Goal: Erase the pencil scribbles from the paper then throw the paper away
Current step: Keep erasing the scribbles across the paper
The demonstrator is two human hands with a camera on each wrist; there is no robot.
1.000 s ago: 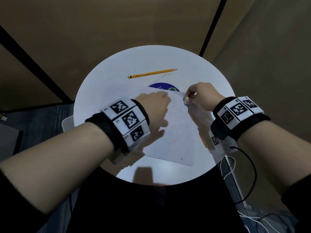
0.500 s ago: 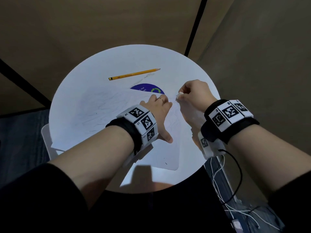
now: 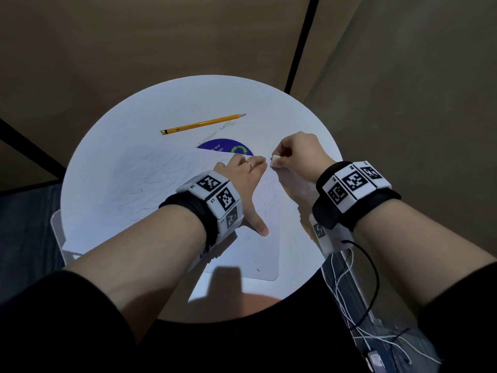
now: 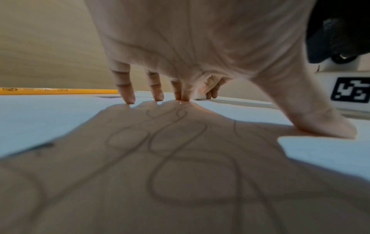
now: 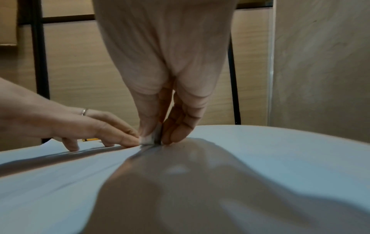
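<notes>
A white sheet of paper [image 3: 139, 189] with looping pencil scribbles [image 4: 180, 158] lies on the round white table [image 3: 150, 109]. My left hand [image 3: 242, 181] presses flat on the paper, fingers straight and spread, thumb out to the side. My right hand [image 3: 293, 157] pinches a small white eraser [image 3: 274, 161] between thumb and fingers, its lower end touching the paper's far right corner, just beside my left fingertips [image 5: 128, 140]. In the right wrist view the eraser [image 5: 151, 137] stands upright on the sheet.
A yellow pencil [image 3: 201, 124] lies across the far part of the table. A round blue sticker [image 3: 228, 148] shows partly from under the paper's far edge. White cables [image 3: 349, 305] hang past the table's right side. Brown wall panels stand behind.
My left hand slid forward along the paper toward the far corner. My right hand shifted slightly away with the eraser. The view swung so the table sits more to the left.
</notes>
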